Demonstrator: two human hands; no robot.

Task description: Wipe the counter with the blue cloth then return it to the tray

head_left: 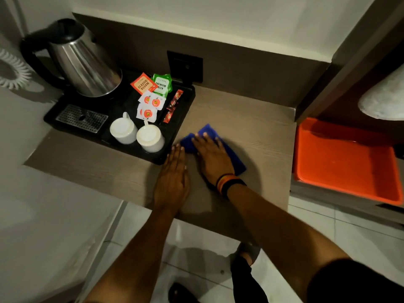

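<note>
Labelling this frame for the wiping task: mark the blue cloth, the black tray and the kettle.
blue cloth (235, 157), head view, bare right part beside the hand.
black tray (185, 106), head view, right rim.
kettle (85, 66), head view, steel body.

Light: dim, warm, from above
Shadows: soft dark pool on the tabletop (251, 127) under the hands
Glare: streaks on the kettle (85, 66)
Edges: bowed, slightly soft

The tray (168, 157) sits at the surface's (251, 119) left rear, kettle (84, 66) behind two cups (136, 135); the cloth (231, 155) lies just right, seemingly apart.
</note>
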